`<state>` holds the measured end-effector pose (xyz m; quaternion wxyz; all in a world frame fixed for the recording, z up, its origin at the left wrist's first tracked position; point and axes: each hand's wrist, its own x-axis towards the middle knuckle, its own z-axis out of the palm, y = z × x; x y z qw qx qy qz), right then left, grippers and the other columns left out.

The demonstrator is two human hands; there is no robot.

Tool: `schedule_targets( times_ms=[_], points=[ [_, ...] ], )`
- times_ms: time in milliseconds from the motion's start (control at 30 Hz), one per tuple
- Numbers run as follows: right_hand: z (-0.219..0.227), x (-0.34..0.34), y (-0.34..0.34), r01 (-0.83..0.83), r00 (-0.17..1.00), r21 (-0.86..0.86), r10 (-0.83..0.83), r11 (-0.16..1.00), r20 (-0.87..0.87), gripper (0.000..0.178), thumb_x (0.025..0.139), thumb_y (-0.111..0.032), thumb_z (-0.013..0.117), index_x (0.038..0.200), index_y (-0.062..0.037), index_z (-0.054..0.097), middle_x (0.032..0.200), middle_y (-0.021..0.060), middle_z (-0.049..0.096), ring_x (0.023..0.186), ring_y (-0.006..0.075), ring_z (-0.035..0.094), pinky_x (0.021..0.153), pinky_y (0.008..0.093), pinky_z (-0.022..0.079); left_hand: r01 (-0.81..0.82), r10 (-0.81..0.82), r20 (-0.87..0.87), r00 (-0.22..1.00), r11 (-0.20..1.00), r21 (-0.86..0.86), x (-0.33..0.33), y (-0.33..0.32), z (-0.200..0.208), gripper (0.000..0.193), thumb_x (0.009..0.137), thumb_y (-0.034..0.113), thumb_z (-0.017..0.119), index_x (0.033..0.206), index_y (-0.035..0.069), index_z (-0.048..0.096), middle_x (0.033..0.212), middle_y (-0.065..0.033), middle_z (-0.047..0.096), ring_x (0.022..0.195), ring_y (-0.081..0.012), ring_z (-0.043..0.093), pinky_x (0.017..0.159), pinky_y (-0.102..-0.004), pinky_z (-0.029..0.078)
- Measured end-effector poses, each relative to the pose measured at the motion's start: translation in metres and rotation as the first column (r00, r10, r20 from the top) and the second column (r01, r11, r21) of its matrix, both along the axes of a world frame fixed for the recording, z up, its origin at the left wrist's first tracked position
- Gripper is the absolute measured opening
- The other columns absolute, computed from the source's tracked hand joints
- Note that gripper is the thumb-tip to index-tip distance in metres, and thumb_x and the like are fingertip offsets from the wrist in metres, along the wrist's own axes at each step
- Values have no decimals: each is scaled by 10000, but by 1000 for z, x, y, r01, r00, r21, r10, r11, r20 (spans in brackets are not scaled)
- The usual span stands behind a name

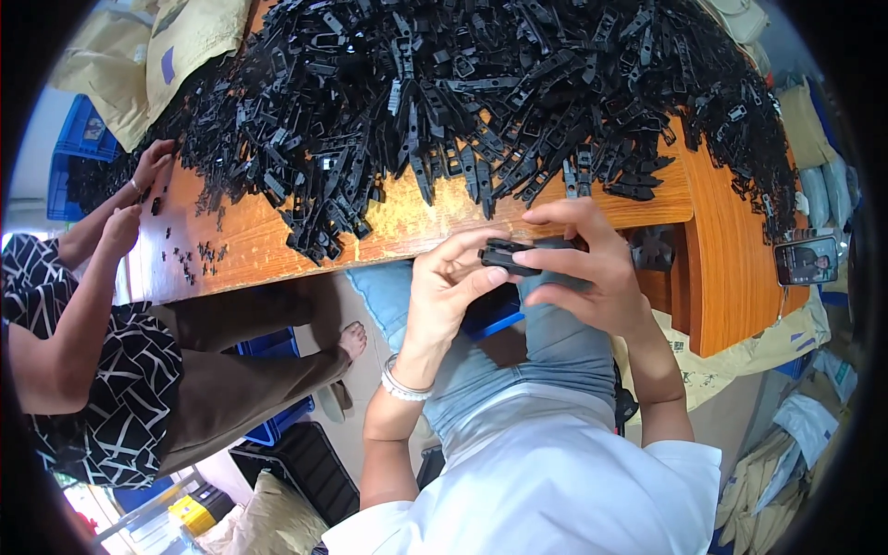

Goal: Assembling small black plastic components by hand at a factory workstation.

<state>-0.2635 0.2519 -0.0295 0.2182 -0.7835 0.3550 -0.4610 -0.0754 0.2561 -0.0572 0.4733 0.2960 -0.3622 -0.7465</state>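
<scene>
Just past the table's front edge, above my lap, my left hand (447, 285) is closed on a small, long black plastic part (509, 257), pinched between thumb and fingers. From the other side my right hand (592, 270) reaches in with its fingers spread. One of its fingertips lies against the part, while its thumb and another finger stand apart from it. The right fingers hide some of the part's far end. Beyond both hands, a big pile of similar black plastic parts (407, 102) covers much of the wooden table (425, 215).
On the left, a co-worker's hands (129, 217) are over small black pieces (190, 264). A blue crate (79, 153) and paper sacks (190, 55) stand at the far left. A phone (807, 261) is at the right edge. Below the tabletop is an open drawer space (683, 277).
</scene>
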Motion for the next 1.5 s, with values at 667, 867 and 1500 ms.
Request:
schedule_targets(
  times_ms=[667, 867, 1500],
  points=[
    [-44, 4, 44, 80, 850, 591, -365, 803, 381, 95, 809, -12, 582, 876, 56, 575, 944, 72, 559, 698, 64, 507, 599, 174, 411, 258, 693, 665, -278, 721, -643, 117, -161, 20, 150, 773, 166, 577, 842, 80, 679, 726, -155, 629, 682, -309, 619, 630, -367, 486],
    [-51, 1, 51, 7, 759, 716, -470, 698, 451, 106, 836, -46, 548, 874, 50, 572, 981, 65, 531, 675, 72, 500, 561, 184, 392, 243, 692, 686, -227, 722, -648, 118, -179, 30, 153, 766, 167, 581, 844, 80, 679, 712, -139, 633, 673, -298, 622, 630, -358, 487],
    [-55, -1, 53, -21, 817, 738, -414, 674, 402, 67, 790, 9, 566, 832, 59, 584, 904, 44, 542, 652, 57, 478, 564, 171, 392, 448, 755, 651, -78, 610, -654, 125, -146, 14, 99, 718, 73, 601, 792, 31, 653, 726, -105, 588, 652, -270, 585, 601, -334, 456]
  ],
)
